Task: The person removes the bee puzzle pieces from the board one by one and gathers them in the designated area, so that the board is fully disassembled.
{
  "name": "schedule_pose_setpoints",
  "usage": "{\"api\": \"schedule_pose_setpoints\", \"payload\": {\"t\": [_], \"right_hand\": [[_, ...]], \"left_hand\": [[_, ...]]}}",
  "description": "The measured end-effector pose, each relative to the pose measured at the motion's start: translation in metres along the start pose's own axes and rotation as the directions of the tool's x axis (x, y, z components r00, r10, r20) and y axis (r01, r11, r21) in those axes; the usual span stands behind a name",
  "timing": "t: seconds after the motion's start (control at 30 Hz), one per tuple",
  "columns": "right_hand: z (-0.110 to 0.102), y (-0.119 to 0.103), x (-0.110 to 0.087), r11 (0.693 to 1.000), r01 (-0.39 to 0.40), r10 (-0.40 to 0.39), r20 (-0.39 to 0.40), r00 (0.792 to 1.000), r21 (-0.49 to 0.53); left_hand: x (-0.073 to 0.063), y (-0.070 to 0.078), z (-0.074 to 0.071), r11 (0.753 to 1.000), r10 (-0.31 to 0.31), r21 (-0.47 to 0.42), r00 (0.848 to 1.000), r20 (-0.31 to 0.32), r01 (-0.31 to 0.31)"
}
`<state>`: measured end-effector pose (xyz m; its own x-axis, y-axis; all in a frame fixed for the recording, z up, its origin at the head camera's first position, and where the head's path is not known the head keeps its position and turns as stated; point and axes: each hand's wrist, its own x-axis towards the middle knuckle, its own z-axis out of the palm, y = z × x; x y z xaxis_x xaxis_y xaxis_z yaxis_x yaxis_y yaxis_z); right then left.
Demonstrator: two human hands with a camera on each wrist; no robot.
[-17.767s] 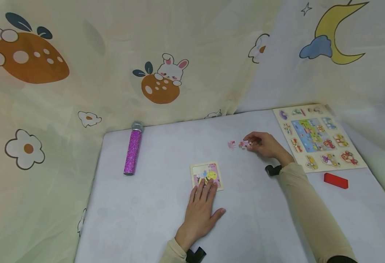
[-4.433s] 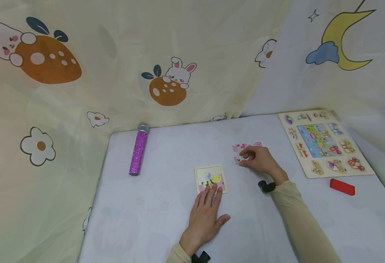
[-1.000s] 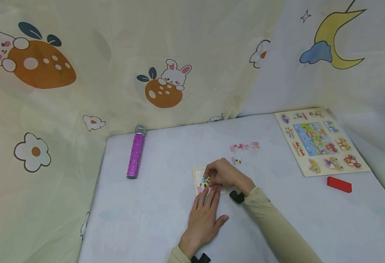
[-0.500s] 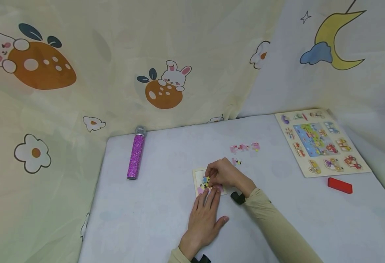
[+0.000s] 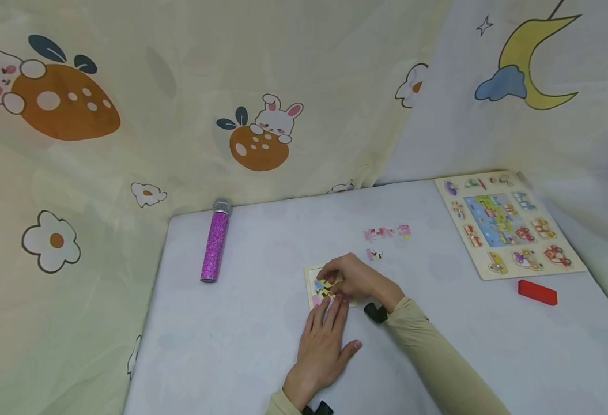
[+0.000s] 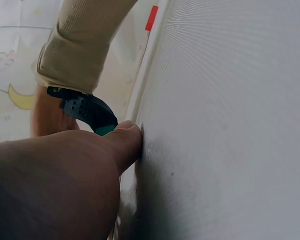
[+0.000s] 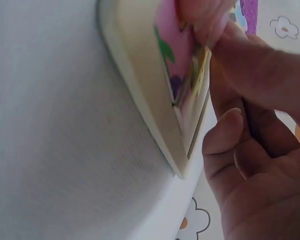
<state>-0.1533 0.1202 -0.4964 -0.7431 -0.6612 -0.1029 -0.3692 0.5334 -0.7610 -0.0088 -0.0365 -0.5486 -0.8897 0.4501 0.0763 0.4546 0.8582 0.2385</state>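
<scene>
My left hand (image 5: 319, 349) lies flat, with straight fingertips resting on the near edge of a small jigsaw tray (image 5: 309, 282). Bee-patterned pieces (image 5: 324, 288) in yellow, black and pink lie in the tray. My right hand (image 5: 355, 276) bends over it from the right, thumb and fingers pinching a puzzle piece (image 7: 196, 70) that sits slightly tilted in the tray. The hands partly hide the tray's right and near sides. Beyond them on the table are loose pink pieces (image 5: 378, 233), another pink piece (image 5: 404, 230) and a pink-and-black piece (image 5: 374, 254).
A large wooden picture puzzle board (image 5: 511, 225) lies at the far right, with a red block (image 5: 537, 292) in front of it. At the far left is a purple glitter microphone (image 5: 214, 245). Printed cloth hangs behind the white table (image 5: 221, 340).
Since 4.4 s ago my right hand has come from the loose pieces to the tray. Pink pieces once in the tray's top now lie outside. In the last second its fingers shift slightly left.
</scene>
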Motion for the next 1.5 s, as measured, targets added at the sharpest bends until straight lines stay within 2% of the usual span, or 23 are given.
{"api": "schedule_pose_setpoints", "payload": {"t": [0.1, 0.27, 0.47, 0.73, 0.83, 0.97, 1.1, 1.33, 1.5], "right_hand": [[0.000, 0.000, 0.000, 1.000, -0.004, 0.004, -0.006, 1.000, 0.004], [-0.001, 0.003, -0.001, 0.999, -0.001, -0.001, -0.040, 0.999, -0.050], [-0.011, 0.010, -0.008, 0.997, 0.000, -0.009, -0.120, 0.993, -0.072], [-0.039, 0.034, -0.026, 0.998, -0.018, 0.005, -0.252, 0.968, -0.052], [-0.050, 0.044, -0.035, 0.999, -0.023, 0.008, -0.300, 0.954, -0.048], [-0.061, 0.054, -0.045, 0.998, -0.050, 0.034, -0.336, 0.941, -0.040], [-0.071, 0.064, -0.053, 0.993, -0.111, 0.087, -0.351, 0.932, -0.049], [-0.087, 0.081, -0.069, 0.980, -0.183, 0.138, -0.380, 0.915, -0.084], [-0.093, 0.090, -0.075, 0.966, -0.242, 0.194, -0.369, 0.909, -0.089]], "left_hand": [[0.001, 0.001, -0.001, 1.000, 0.004, 0.002, 1.000, -0.007, -0.004], [0.001, 0.001, -0.001, 1.000, 0.005, 0.006, 1.000, -0.025, -0.005], [0.002, 0.003, -0.003, 1.000, -0.012, -0.013, 1.000, 0.012, 0.013], [0.004, 0.003, -0.004, 0.998, -0.030, -0.045, 0.997, 0.065, 0.033], [0.004, 0.002, -0.005, 0.998, -0.033, -0.048, 0.998, 0.062, 0.036], [0.004, 0.002, -0.004, 0.998, -0.032, -0.053, 0.999, 0.028, 0.034], [0.003, 0.002, -0.003, 0.998, -0.029, -0.054, 1.000, 0.008, 0.029], [0.003, 0.003, -0.005, 0.997, -0.039, -0.062, 0.998, 0.058, 0.042], [0.003, 0.003, -0.005, 0.997, -0.033, -0.067, 0.999, 0.040, 0.035]]}}
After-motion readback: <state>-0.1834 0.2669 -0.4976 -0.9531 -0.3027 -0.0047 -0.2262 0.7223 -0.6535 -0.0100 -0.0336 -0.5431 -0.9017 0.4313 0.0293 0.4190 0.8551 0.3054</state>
